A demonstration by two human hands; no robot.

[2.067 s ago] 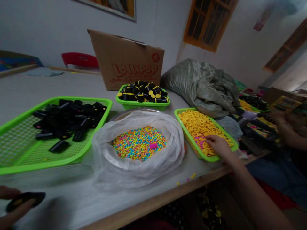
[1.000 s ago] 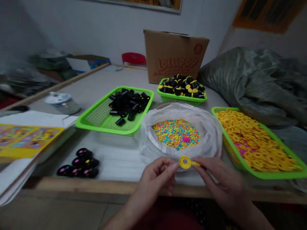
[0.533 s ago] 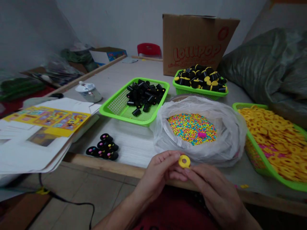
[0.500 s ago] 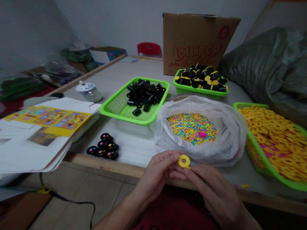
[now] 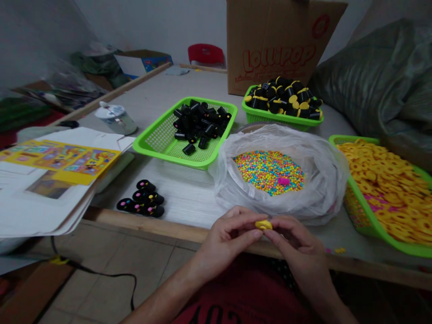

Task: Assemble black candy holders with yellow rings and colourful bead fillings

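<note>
Between my fingertips, just over the table's near edge, is a small yellow plastic ring piece [image 5: 263,224], now tilted nearly edge-on. My left hand [image 5: 227,236] pinches it from the left, and my right hand [image 5: 297,240] grips it from the right. Right beyond my hands is a clear plastic bag [image 5: 326,198] folded open over a bowl, full of small coloured candy balls [image 5: 266,173] with a pink piece [image 5: 283,181] on top. To the left lie several black tubes [image 5: 145,198] with coloured dots at their ends.
A green basket [image 5: 148,146] holds black tubes; another green basket [image 5: 280,120] behind holds black tubes with yellow parts. At right, a green basket [image 5: 367,225] is heaped with yellow rings. A cardboard box [image 5: 276,27], papers [image 5: 43,207] and a lidded cup [image 5: 116,119] stand around.
The yellow ring piece has turned from facing me to nearly edge-on. My right hand has come up and inward, and both hands now pinch the piece. The view has shifted slightly.
</note>
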